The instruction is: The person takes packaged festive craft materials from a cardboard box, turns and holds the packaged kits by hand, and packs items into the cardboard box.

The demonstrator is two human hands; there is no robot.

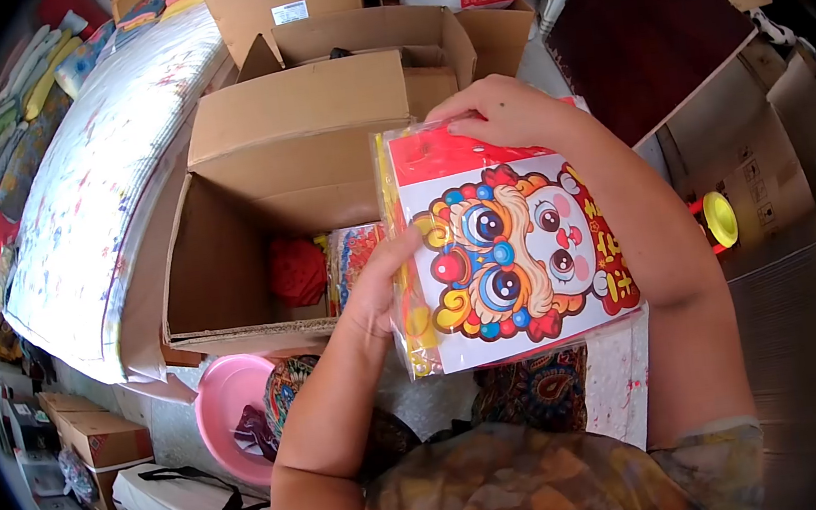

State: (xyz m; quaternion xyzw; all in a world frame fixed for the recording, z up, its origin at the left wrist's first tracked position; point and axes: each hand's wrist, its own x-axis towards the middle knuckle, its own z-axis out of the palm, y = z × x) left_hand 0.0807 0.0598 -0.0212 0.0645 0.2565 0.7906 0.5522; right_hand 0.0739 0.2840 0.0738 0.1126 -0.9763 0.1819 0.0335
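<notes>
A flat, clear plastic packet [518, 252] is tilted in front of me, its white card printed with a cartoon lion-dance figure turned sideways. A red strip runs along its top, and yellow pieces show along its left side. My left hand [381, 283] grips the left edge, thumb on the front, other fingers hidden behind. My right hand [511, 114] is closed over the top edge, fingers bent. Just beyond stands an open cardboard box [266, 155]. Inside it lie a crumpled red item [299, 270] and a colourful printed packet [353, 251], partly covered by my left hand.
Left is a bed-like surface with a white patterned cover [109, 188]. A pink basin [221, 422] sits on the floor near my knees. More cardboard boxes [373, 32] stand behind. At right are a dark red board [639, 32] and a yellow round object [719, 219].
</notes>
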